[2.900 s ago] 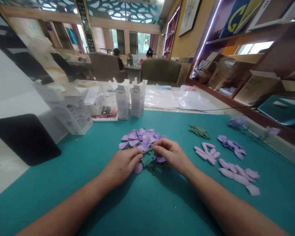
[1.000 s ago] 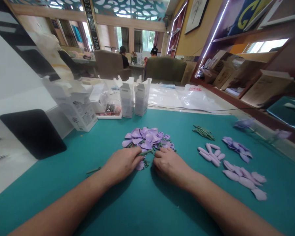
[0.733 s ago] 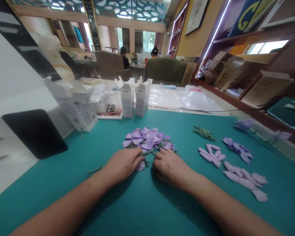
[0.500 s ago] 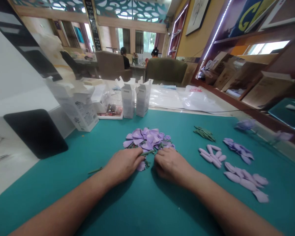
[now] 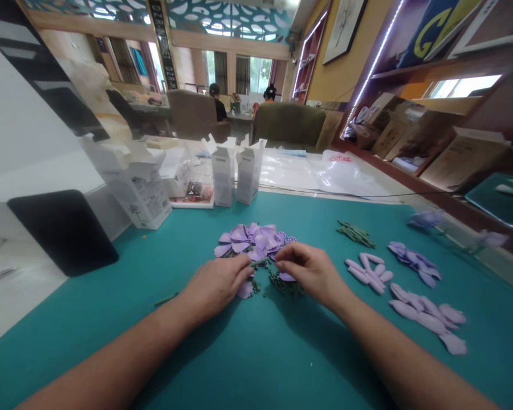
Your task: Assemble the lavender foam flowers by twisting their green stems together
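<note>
A heap of purple petal pieces (image 5: 252,239) and small dark green parts (image 5: 282,283) lies mid-table on the teal mat (image 5: 256,353). My left hand (image 5: 216,285) rests on the mat at the heap's near edge, fingertips pinching one end of a thin green stem piece (image 5: 260,262). My right hand (image 5: 310,270) is raised a little above the green parts, its thumb and fingers pinched together near the stem's other end. I cannot tell what the right fingertips hold.
Sorted purple petals (image 5: 427,316), pale oblong pieces (image 5: 367,269) and green sticks (image 5: 354,232) lie to the right. Open white cartons (image 5: 235,171) and a larger box (image 5: 139,196) stand at the mat's far edge. A black pad (image 5: 62,230) sits left. Two people sit far behind.
My right hand has lifted off the mat and pinched its fingers, uncovering the green parts beneath. The left hand has stayed at the heap's near edge.
</note>
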Available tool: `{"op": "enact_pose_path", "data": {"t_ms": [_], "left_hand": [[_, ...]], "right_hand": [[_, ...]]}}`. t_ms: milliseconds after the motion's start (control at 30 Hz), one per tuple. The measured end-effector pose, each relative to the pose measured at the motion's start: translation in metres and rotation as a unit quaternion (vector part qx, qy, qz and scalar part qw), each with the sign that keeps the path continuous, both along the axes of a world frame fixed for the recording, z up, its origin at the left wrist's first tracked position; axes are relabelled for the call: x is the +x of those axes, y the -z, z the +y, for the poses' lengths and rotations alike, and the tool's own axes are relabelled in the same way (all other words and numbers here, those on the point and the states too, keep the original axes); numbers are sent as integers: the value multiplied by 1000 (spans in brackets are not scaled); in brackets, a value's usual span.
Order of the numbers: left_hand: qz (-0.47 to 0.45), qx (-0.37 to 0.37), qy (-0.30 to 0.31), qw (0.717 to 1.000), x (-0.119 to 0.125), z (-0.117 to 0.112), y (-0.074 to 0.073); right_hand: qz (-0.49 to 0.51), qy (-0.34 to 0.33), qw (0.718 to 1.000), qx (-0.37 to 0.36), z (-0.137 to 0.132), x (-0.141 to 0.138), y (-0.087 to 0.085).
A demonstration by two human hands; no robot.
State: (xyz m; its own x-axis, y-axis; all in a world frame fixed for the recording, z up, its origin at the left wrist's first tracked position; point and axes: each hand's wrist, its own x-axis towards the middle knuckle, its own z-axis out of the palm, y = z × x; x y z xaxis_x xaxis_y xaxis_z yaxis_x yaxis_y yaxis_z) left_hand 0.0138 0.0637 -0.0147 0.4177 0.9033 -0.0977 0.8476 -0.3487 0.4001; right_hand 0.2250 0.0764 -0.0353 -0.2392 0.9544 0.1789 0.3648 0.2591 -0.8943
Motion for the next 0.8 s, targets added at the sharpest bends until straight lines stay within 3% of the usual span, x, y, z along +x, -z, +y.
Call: {"op": "enact_pose_path", "data": {"t_ms": [100, 300, 600, 800], "left_hand": [[-14, 0, 0, 1000, 0, 0, -1], [-22, 4, 3, 1000, 1, 0, -2], [-49, 3, 2, 999, 2, -1, -1], [-60, 0, -7, 998, 1, -1, -3]], "right_hand": [[88, 9, 993, -77, 2, -1, -4], [156, 27, 978, -136, 1, -5, -9], [252, 34, 945, -208, 3, -7, -6], [277, 32, 938, -205, 1, -8, -7]]}}
